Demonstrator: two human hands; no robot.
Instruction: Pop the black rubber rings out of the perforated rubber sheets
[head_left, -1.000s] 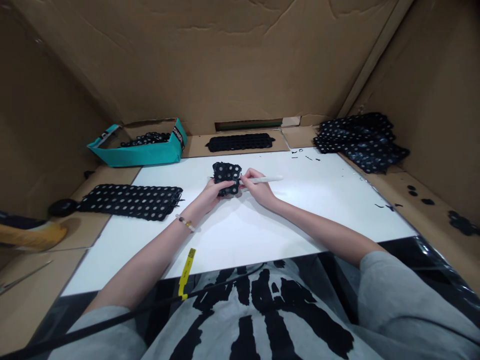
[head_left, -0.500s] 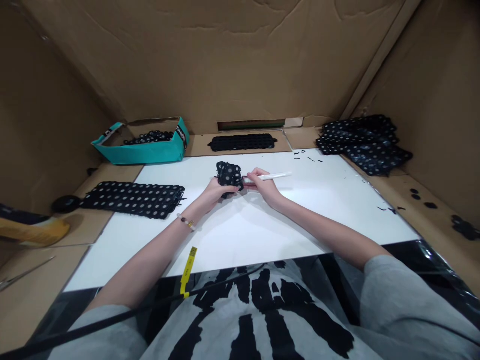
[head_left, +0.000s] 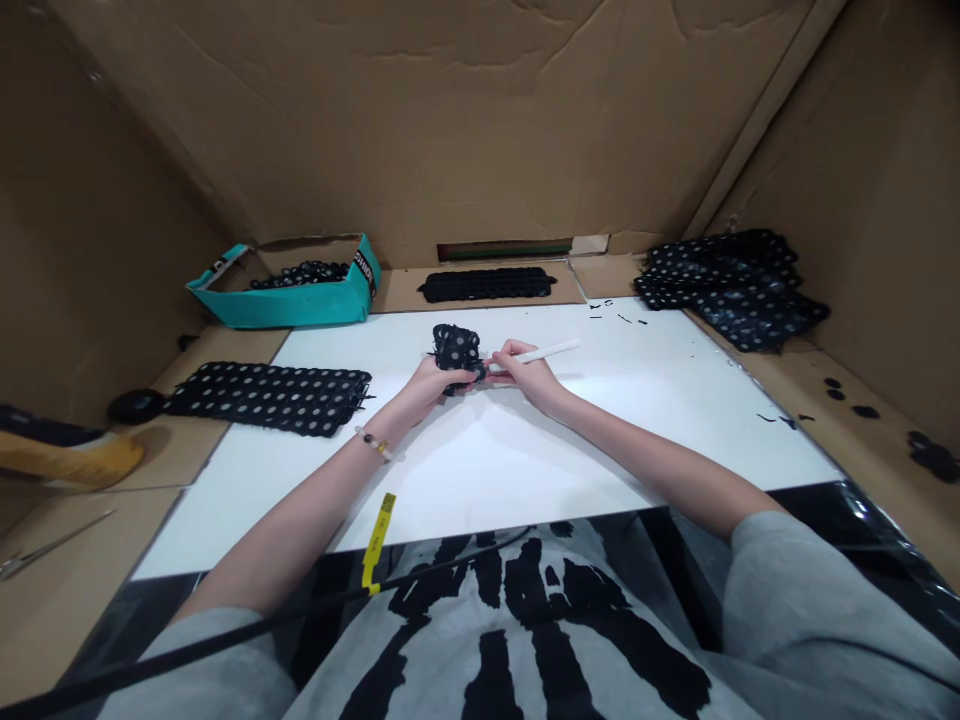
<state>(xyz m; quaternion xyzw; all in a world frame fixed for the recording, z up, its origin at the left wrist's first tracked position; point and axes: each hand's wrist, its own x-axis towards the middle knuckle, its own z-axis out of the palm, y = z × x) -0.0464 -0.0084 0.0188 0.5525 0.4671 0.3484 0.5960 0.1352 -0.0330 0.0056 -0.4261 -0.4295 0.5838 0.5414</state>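
Observation:
My left hand (head_left: 426, 390) is closed on a small black piece with grey dots (head_left: 456, 346), its thumb pressed along the lower right edge. A rounded dotted tab of the piece sticks out beside the thumb. In my right hand (head_left: 531, 378) is a slim white pen-shaped tool (head_left: 553, 350), held like a pencil, its back end pointing right. The tool's front end is at the right edge of the black piece; its tip is too small to make out. Both hands are close together over a white board (head_left: 495, 470).
Black dotted sheets lie at the left (head_left: 270, 398), at the back (head_left: 487, 284) and piled at the right (head_left: 731, 285). A teal-sided box (head_left: 300, 308) holds more dotted pieces. Black scraps (head_left: 776, 420) are scattered rightward. Tweezers (head_left: 60, 543) and a yellow-black container (head_left: 67, 450) stay left. Cardboard walls surround the board.
The white tool has shifted slightly left and tilted more, its front end lower. The dotted tab now shows more clearly beside my left thumb. My left hand has hardly moved.

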